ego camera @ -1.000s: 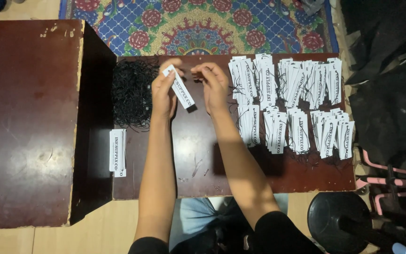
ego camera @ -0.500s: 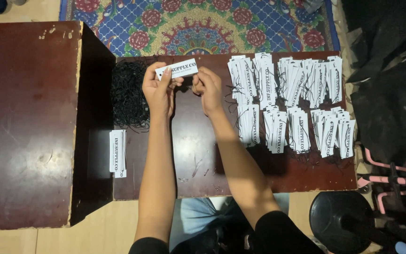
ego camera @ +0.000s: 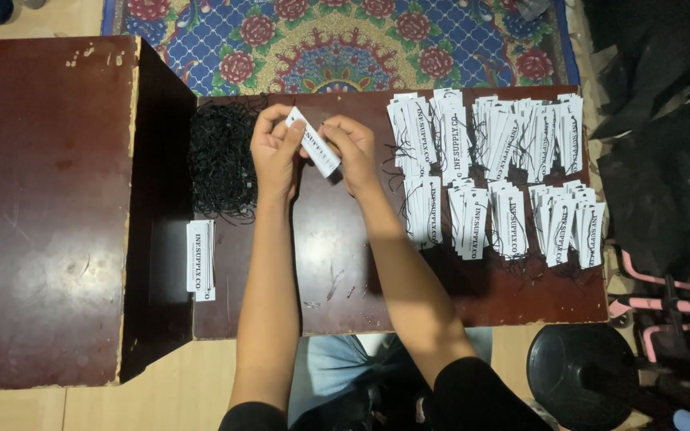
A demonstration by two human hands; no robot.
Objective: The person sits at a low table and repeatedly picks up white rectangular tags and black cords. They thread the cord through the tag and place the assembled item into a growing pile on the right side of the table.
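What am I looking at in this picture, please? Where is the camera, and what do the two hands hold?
There is no machine here. A person wears a camera on the head, so the view looks straight down at their own arms and hands. The left hand and the right hand together hold one white paper tag, which sits tilted between the fingers. They work over a low dark brown table. On it, beside the left hand, lies a heap of thin black strings. Nearer the person is a small stack of plain tags. To the right lie many bundles of tags with strings, set in two rows. A taller brown cabinet stands at the left, and a patterned rug lies beyond.
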